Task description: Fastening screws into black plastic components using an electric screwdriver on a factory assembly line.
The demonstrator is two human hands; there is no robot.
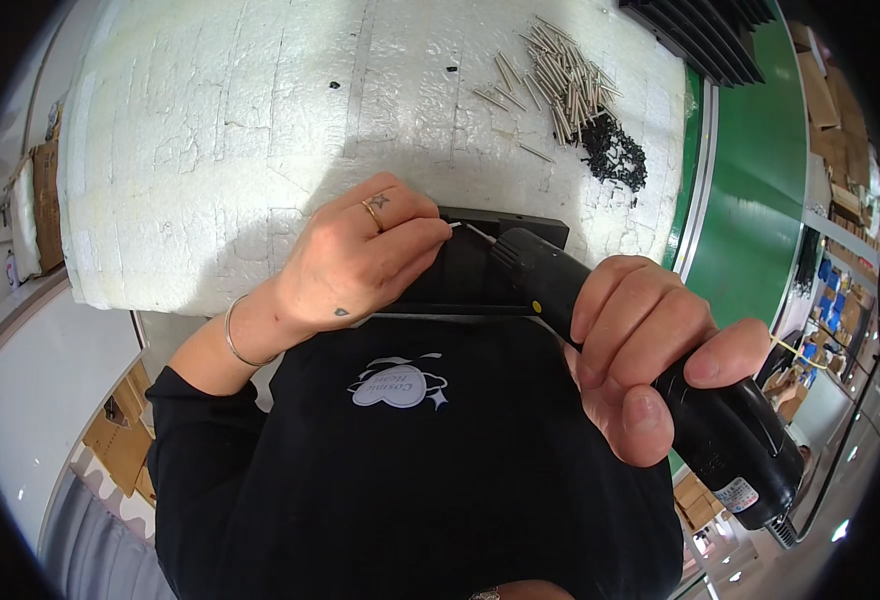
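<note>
A black corded electric screwdriver (550, 275) is in my right hand (650, 350), whose fingers wrap round its body. It slants up and to the left, its thin bit (478, 234) coming close to my left fingertips. With thumb and fingers pinched, my left hand (370, 240) holds a small, shiny metal pin (455, 225), mostly hidden by the fingers. I cannot tell whether the bit touches it. Beneath both hands, against the table's near edge, lies a flat black part (535, 228) with a raised rim. My left hand covers its left portion.
On the white-covered table (230, 120), a pile of metal pins (568, 80) lies at the far right. A heap of small black screws (615, 155) adjoins it. Ribbed black parts (705, 35) stand at the back right, by a green surface (750, 170). Two black bits lie farther left.
</note>
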